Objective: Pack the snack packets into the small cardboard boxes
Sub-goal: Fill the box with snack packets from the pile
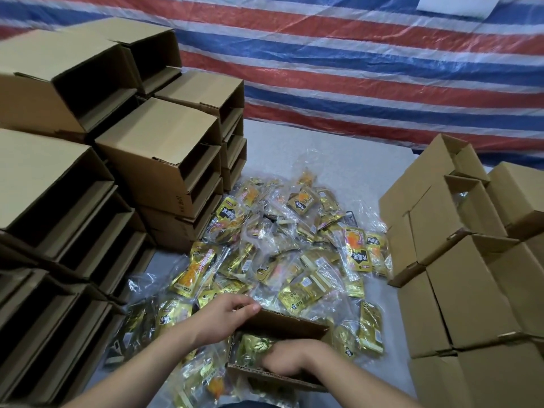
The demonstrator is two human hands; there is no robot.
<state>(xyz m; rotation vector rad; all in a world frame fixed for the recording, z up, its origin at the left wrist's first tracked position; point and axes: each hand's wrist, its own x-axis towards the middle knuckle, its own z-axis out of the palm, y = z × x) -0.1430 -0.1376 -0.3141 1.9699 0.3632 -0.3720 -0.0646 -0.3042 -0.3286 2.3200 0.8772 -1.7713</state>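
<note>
Left hand [228, 315]: fingers curled over the far rim of the small cardboard box [279, 322]. Right hand [290, 359]: inside the box, pressing gold snack packets [254, 344]; grip indiscernible. Box sits open-topped amid the loose packet pile [294, 248].

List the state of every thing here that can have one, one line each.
Small cardboard box: open, partly filled with packets.
Left hand: grips the box's far wall.
Right hand: inside the box, on the packets.
Snack packets: sealed, heaped loose.
Left box stacks: on their sides, empty.
Right box stacks: mostly closed.
</note>
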